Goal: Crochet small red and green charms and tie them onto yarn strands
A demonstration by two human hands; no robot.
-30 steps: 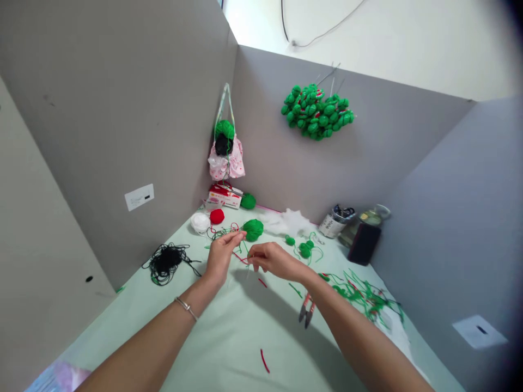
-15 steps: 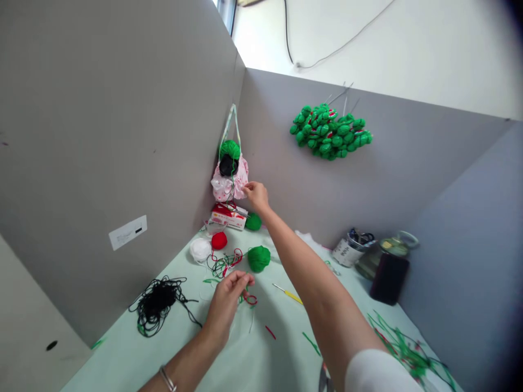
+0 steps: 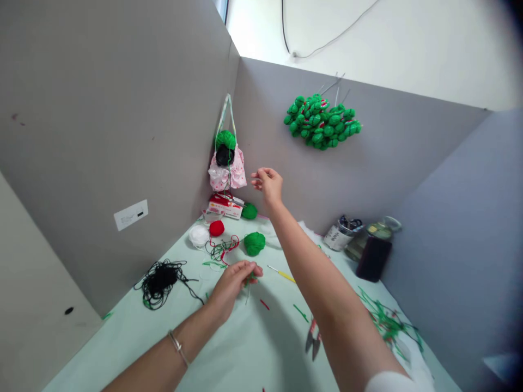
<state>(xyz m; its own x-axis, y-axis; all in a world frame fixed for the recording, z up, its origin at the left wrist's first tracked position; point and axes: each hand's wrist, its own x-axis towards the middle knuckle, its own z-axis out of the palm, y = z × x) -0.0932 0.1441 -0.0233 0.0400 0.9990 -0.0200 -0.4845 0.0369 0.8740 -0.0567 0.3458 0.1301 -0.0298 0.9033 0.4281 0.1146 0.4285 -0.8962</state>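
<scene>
My left hand [image 3: 237,283] is low over the table with its fingers closed on a bit of green yarn [image 3: 250,279]. Below those fingers hangs a thin pale strand [image 3: 247,296]. Raised in front of the grey panel, my right hand [image 3: 268,185] has thumb and index finger pinched and the other fingers loosely curled. Whatever it pinches is too fine to make out. Close behind the left hand sit a green yarn ball [image 3: 254,243] and a tangle of red, green and black strands [image 3: 223,249]. A yellow-handled crochet hook [image 3: 281,273] lies to its right.
White [image 3: 199,236] and red [image 3: 216,228] yarn balls sit at the back left, below a pink bag [image 3: 226,171]. Black yarn [image 3: 161,283] lies left, scissors [image 3: 313,340] front right, and green scraps [image 3: 388,321] far right. Green knitted pieces [image 3: 322,122] hang on the panel.
My right hand has moved up and right, away from the pink bag. The left hand has shifted slightly right and turned, and the red loop beneath it no longer shows. The view has tilted down.
</scene>
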